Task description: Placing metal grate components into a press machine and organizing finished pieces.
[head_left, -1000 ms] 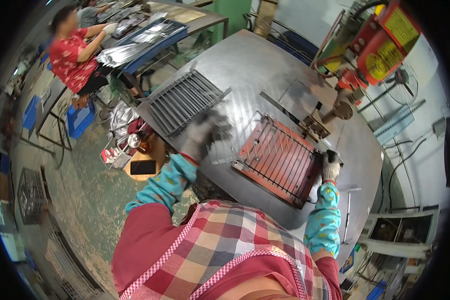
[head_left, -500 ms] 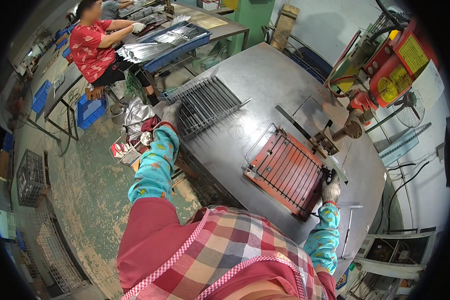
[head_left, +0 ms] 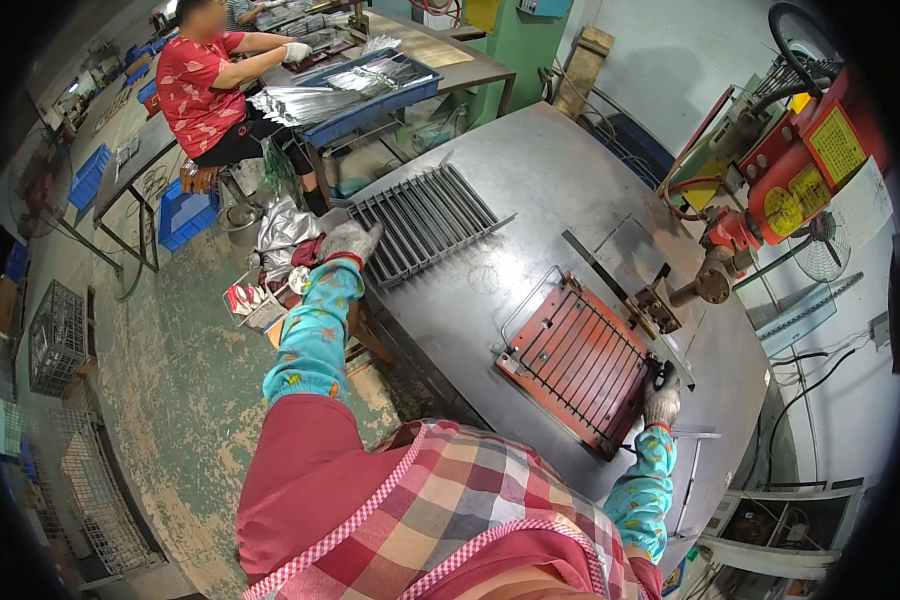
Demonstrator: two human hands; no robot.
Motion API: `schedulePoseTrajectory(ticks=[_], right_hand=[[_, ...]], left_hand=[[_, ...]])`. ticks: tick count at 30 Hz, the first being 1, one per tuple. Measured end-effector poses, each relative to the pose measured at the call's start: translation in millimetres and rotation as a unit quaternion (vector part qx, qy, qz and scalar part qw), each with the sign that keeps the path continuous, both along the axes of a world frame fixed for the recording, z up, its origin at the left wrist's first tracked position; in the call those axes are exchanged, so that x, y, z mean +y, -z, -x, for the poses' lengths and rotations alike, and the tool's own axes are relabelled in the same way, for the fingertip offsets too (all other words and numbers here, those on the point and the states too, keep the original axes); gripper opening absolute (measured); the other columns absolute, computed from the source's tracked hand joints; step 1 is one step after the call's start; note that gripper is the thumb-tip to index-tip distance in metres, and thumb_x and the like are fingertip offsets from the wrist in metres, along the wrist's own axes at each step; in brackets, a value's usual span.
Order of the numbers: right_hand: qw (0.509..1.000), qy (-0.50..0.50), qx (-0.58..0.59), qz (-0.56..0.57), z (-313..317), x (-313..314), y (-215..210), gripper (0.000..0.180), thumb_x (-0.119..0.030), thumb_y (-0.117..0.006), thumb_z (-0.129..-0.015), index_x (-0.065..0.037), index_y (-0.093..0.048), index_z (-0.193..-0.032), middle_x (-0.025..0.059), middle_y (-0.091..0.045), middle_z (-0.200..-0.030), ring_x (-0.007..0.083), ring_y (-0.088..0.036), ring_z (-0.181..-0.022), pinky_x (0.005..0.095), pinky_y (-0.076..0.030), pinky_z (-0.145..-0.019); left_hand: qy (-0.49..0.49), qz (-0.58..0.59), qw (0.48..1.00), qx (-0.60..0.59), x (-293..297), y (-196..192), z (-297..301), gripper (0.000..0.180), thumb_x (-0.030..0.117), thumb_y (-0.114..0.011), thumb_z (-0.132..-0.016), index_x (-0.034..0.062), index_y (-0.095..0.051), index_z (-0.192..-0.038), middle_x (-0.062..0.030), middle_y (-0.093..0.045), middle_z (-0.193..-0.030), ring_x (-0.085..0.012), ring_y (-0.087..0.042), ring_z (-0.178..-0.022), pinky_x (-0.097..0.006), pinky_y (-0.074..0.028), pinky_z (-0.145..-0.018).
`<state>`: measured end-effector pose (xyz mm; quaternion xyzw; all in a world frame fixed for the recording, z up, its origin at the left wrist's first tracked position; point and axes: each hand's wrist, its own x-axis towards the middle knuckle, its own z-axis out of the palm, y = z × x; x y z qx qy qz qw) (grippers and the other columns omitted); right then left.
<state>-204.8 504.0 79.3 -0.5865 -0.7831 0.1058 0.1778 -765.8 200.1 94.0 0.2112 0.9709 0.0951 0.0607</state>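
Observation:
My left hand (head_left: 350, 240), in a grey work glove, reaches out to the left corner of a grey wire grille (head_left: 425, 222) that lies on the steel table (head_left: 560, 180), and touches its near edge. My right hand (head_left: 660, 403), also gloved, rests at the near right corner of a rust-red jig plate (head_left: 580, 365) that carries a wire frame. Whether either hand grips anything is not visible.
A red and yellow welding machine (head_left: 800, 170) stands at the table's far right. A seated person in a red shirt (head_left: 205, 90) works at a bench with a blue tray of metal rods (head_left: 355, 85). Crates (head_left: 58, 335) and clutter (head_left: 270, 270) lie on the green floor.
My left hand has swung from the red jig out to the left edge of the grey grille. My right hand stays at the jig's right corner.

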Motion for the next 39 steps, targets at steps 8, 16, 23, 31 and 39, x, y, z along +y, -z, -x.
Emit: schedulePoseTrajectory(ticks=[8, 16, 23, 31, 39], right_hand=[[1.0, 0.002, -0.001, -0.012, 5.7, -12.9, -12.3, 0.046, -0.034, -0.054, -0.089, -0.003, -0.05, -0.124, 0.0203, -0.057, -0.119, 0.037, -0.055, -0.109, 0.0421, -0.045, -0.091], [1.0, 0.011, 0.003, -0.016, 2.2, -12.9, -10.5, 0.045, -0.034, -0.056, -0.089, -0.005, -0.051, -0.123, 0.0196, -0.057, -0.117, 0.0373, -0.055, -0.106, 0.0428, -0.045, -0.089], [0.989, 0.043, 0.131, 0.056, -18.1, 5.7, 13.7, 0.057, -0.021, -0.067, -0.082, -0.001, -0.044, -0.13, 0.0186, -0.052, -0.128, 0.0303, -0.047, -0.122, 0.0353, -0.036, -0.102], [0.981, 0.086, 0.172, 0.04, -26.3, -66.9, 5.3, 0.061, -0.007, -0.057, -0.085, -0.003, -0.029, -0.139, 0.0232, -0.046, -0.133, 0.0319, -0.045, -0.124, 0.0358, -0.036, -0.101], [0.964, 0.226, 0.058, 0.127, -35.3, -93.4, 9.1, 0.052, -0.028, -0.05, -0.089, -0.005, -0.036, -0.135, 0.0292, -0.059, -0.107, 0.0449, -0.058, -0.096, 0.0497, -0.047, -0.081]], left_hand=[[0.001, 0.007, 1.0, -0.029, -0.3, 2.4, -3.0, 0.066, 0.057, -0.042, -0.086, -0.0013, -0.06, -0.109, -0.0222, -0.059, -0.115, -0.0369, -0.056, -0.108, -0.057, -0.045, -0.085], [0.07, -0.061, 0.996, -0.009, 10.1, -85.9, -51.6, 0.063, 0.057, -0.046, -0.085, -0.0006, -0.062, -0.105, -0.0195, -0.064, -0.103, -0.0346, -0.062, -0.096, -0.043, -0.048, -0.084], [0.31, -0.177, 0.904, -0.234, 79.8, -66.4, -157.9, 0.057, 0.043, -0.057, -0.082, 0.003, -0.053, -0.121, -0.0214, -0.062, -0.107, -0.0331, -0.061, -0.096, -0.039, -0.047, -0.087], [0.313, -0.187, 0.903, -0.226, 127.6, -23.4, -224.7, 0.077, 0.042, -0.057, -0.081, 0.0025, -0.024, -0.138, -0.0297, -0.054, -0.114, -0.0416, -0.056, -0.101, -0.046, -0.045, -0.088], [0.365, -0.241, 0.873, -0.218, 154.7, 24.1, -211.3, 0.058, 0.041, -0.05, -0.088, 0.0034, -0.039, -0.13, -0.0245, -0.06, -0.103, -0.0422, -0.058, -0.096, -0.047, -0.046, -0.082]])
